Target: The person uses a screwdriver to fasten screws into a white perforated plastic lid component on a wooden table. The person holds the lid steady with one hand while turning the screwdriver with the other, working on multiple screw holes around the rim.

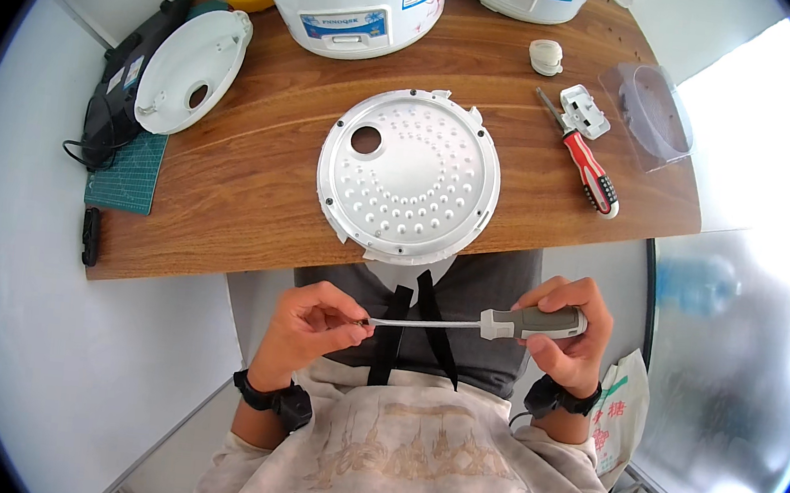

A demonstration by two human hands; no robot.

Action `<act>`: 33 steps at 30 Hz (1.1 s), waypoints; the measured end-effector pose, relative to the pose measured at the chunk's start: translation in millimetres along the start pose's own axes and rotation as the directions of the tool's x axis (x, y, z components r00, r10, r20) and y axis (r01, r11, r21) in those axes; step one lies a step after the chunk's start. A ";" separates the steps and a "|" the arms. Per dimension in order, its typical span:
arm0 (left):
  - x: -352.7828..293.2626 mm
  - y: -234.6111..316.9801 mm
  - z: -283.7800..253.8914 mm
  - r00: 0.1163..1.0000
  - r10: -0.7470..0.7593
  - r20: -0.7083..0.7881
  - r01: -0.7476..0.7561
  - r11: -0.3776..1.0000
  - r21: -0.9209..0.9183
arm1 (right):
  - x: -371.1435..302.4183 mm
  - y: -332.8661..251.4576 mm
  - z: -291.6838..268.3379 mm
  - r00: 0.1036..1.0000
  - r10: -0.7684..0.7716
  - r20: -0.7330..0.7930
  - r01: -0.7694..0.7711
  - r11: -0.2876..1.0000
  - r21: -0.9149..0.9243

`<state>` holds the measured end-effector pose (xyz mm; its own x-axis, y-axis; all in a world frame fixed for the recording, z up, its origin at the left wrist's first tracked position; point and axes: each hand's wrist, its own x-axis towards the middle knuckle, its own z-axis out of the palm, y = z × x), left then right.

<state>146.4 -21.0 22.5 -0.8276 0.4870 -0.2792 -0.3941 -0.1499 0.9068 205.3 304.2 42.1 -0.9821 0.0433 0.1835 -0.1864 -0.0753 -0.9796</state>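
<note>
Over my lap, my right hand (566, 331) is closed round the grey-and-white handle of a screwdriver (435, 325), whose shaft points left. My left hand (319, 327) pinches at the screwdriver's tip, where a small dark piece shows between thumb and fingers; it looks like a screw, but most of it is hidden. Just beyond my hands, a round silver metal lid plate (411, 177) lies on the wooden table (256, 205). Rings of small bumps cover the plate, a round hole opens at its upper left, and small dark screws or holes sit around its rim.
A red-and-black screwdriver (592, 173) lies at the right beside a white plastic part (585, 113), a small white cap (546, 58) and a clear plastic cover (655, 115). White rice cookers (351, 14) stand at the back. A white lid shell (193, 70) leans over black equipment on a green mat (126, 173).
</note>
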 end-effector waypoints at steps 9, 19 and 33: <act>3.5 2.9 5.9 0.993 -0.084 -0.086 0.089 0.994 0.056 | -0.4 -0.4 -1.2 0.998 -0.047 0.052 0.047 0.999 0.016; 12.9 -2.5 6.7 0.997 -0.043 -0.064 0.042 0.999 -0.007 | -1.0 2.9 -2.8 0.985 -0.147 0.086 0.147 0.989 -0.001; 13.4 0.4 -1.4 0.997 -0.067 0.044 0.069 0.997 -0.036 | -6.0 -3.2 -2.1 0.997 -0.077 0.009 0.077 0.997 0.013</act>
<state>134.6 -15.7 18.7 -0.7808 0.5334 -0.3254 -0.4643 -0.1469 0.8734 211.9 306.3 43.9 -0.9650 0.0396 0.2593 -0.2619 -0.0851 -0.9613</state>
